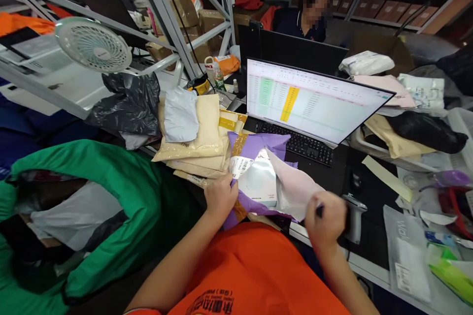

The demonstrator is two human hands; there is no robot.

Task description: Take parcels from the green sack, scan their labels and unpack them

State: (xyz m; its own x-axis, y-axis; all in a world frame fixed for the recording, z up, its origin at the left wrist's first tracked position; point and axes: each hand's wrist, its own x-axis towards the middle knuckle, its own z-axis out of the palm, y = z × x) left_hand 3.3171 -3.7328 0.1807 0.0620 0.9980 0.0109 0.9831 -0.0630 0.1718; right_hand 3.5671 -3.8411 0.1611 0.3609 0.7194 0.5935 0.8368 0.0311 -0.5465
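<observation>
A purple mailing bag lies torn open at the desk's front edge, its pale inner side folded out to the right. Inside the opening shows a white box with a pale blue-green circle. My left hand is closed on the bag's left edge, below a white barcode label. My right hand, a blurred fist, grips the end of the torn flap. A small dark object shows between its fingers; I cannot make out its kind.
Padded mailers are stacked left of the bag. Behind it stand a keyboard and a monitor. A handheld scanner and mouse are on the right. A green sack fills the left. A person sits opposite.
</observation>
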